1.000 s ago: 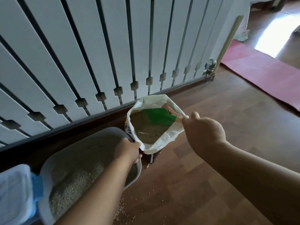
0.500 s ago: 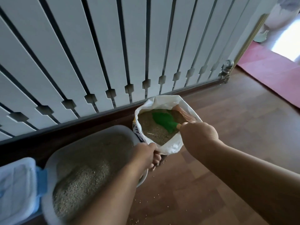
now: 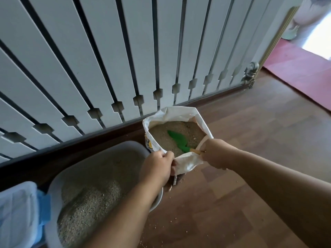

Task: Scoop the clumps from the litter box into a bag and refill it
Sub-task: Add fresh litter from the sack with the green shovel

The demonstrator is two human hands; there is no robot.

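A white litter bag (image 3: 179,114) stands open on the wooden floor against the wall, full of tan granules. My left hand (image 3: 156,165) grips the bag's near rim. My right hand (image 3: 216,153) holds the wooden handle of a green scoop (image 3: 178,141), whose blade lies pushed into the litter inside the bag. To the left sits the grey litter box (image 3: 132,145), with tan litter heaped toward its near left side; my left forearm crosses over its right edge.
A white slatted panel wall (image 3: 107,59) with a dark baseboard runs behind. A clear bin with a blue latch (image 3: 19,212) stands at the lower left. Spilled granules (image 3: 157,231) dot the floor. A red mat (image 3: 302,72) lies at the right by a doorway.
The scoop has gone deeper into the bag's litter and my right hand has dropped to the rim. My left hand shifted along the near rim. The view moved closer.
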